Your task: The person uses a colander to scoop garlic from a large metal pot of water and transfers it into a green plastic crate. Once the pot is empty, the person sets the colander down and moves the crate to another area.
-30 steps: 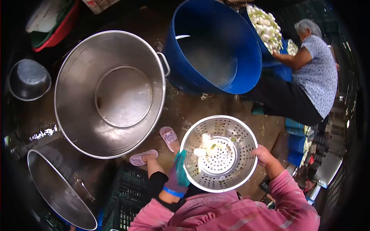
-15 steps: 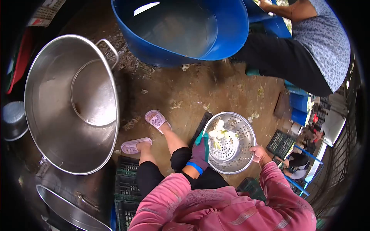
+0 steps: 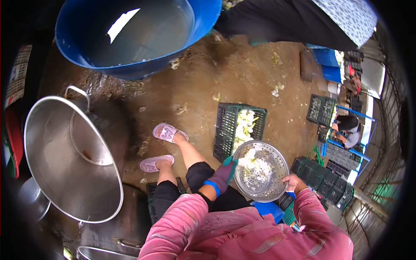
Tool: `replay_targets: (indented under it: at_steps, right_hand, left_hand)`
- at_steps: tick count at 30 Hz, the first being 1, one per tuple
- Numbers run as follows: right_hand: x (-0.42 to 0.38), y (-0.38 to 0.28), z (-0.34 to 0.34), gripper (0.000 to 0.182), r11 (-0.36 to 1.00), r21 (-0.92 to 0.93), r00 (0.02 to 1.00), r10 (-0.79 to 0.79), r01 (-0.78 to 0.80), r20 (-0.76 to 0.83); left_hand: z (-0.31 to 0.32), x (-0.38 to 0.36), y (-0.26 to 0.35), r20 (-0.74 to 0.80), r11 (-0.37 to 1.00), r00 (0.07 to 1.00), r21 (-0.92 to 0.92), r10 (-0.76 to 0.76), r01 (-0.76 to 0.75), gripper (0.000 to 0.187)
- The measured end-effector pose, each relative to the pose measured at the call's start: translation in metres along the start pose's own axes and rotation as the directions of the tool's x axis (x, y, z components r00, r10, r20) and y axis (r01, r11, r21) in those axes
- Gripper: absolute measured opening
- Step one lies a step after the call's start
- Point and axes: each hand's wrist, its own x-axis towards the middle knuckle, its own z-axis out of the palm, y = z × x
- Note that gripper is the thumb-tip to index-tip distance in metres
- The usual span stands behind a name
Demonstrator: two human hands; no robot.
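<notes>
Between both hands is a perforated metal colander [image 3: 268,193], tilted toward me, with white and green vegetable pieces [image 3: 250,161] in its left part. My left hand [image 3: 223,174], in a dark glove with green fingertips, grips its left rim. My bare right hand [image 3: 294,183] is closed on the opposite rim, thumb on top. Just beyond the colander, a dark plastic crate [image 3: 224,132] on the floor holds more of the pale vegetable pieces [image 3: 245,123]. The colander overlaps the crate's near end.
A blue tub of water [image 3: 206,26] stands ahead on the left. At left is a large steel pot [image 3: 54,169]. Dark crates [image 3: 325,182] line the right side. One person's dark-clothed leg [image 3: 277,21] crosses the top; another person [image 3: 352,134] sits far right. Scraps litter the wet floor.
My view has turned, so tub and pot appear shifted left. The vegetable crate, mostly hidden behind the colander before, now shows beyond it. Both hands still hold the colander.
</notes>
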Motion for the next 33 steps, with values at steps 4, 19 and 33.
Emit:
replay_targets:
  at_steps: [4, 19, 33]
  right_hand:
    - [0.016, 0.016, -0.032, 0.041, 0.99, 0.111, 0.977, -0.068, 0.092, -0.204]
    - [0.148, -0.088, -0.023, 0.058, 0.921, -0.21, 0.021, -0.216, -0.328, -0.976]
    - [0.008, -0.091, 0.119, 0.058, 0.188, -0.981, 0.516, -0.836, -0.048, -0.186]
  left_hand:
    - [-0.033, -0.037, 0.018, -0.179, 0.969, 0.984, -0.245, -0.02, -0.025, 0.042]
    - [-0.142, -0.217, 0.014, -0.564, 0.716, 0.806, -0.486, 0.179, -0.5, 0.049]
    - [-0.134, -0.254, 0.005, -0.516, 0.52, 0.791, -0.6, 0.329, -0.607, 0.042]
